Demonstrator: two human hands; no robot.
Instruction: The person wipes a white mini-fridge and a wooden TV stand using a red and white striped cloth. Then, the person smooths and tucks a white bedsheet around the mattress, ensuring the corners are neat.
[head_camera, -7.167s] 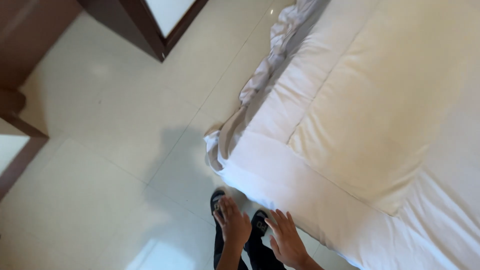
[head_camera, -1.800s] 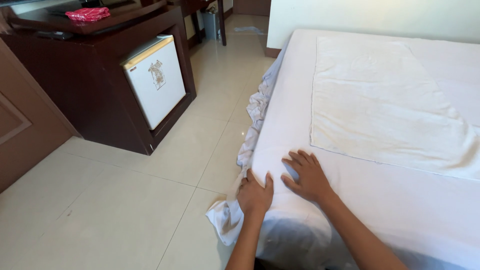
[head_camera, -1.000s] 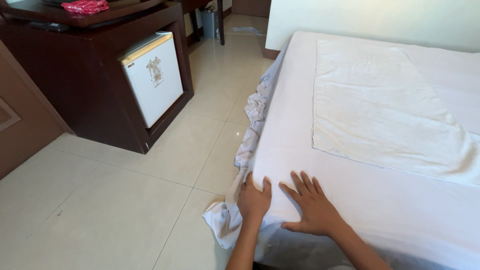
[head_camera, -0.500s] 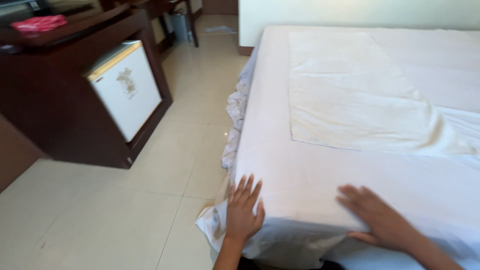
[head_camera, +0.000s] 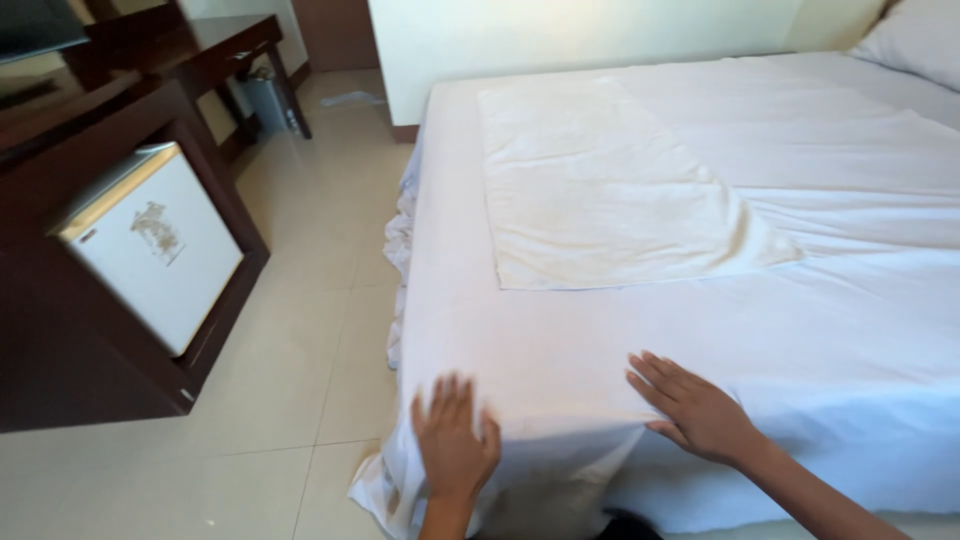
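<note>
The bed (head_camera: 690, 300) fills most of the view, covered by a white sheet (head_camera: 560, 350) that hangs over the bed's near corner toward the tiled floor (head_camera: 320, 300). A cream cloth (head_camera: 600, 190) lies flat farther up the bed. Left of the bed stands a white mini fridge (head_camera: 150, 245) in a dark cabinet (head_camera: 60, 370). Both hands lie open and flat on the sheet, grip on nothing: left hand (head_camera: 455, 445) at the bed's corner, right hand (head_camera: 695, 410) on its near edge.

Daylight falls across pale glossy floor tiles (head_camera: 310, 300). A dark wooden cabinet (head_camera: 60, 360) houses a small white fridge (head_camera: 150, 255); beyond it, a dark desk (head_camera: 215, 45) meets the cream wall (head_camera: 560, 35).
</note>
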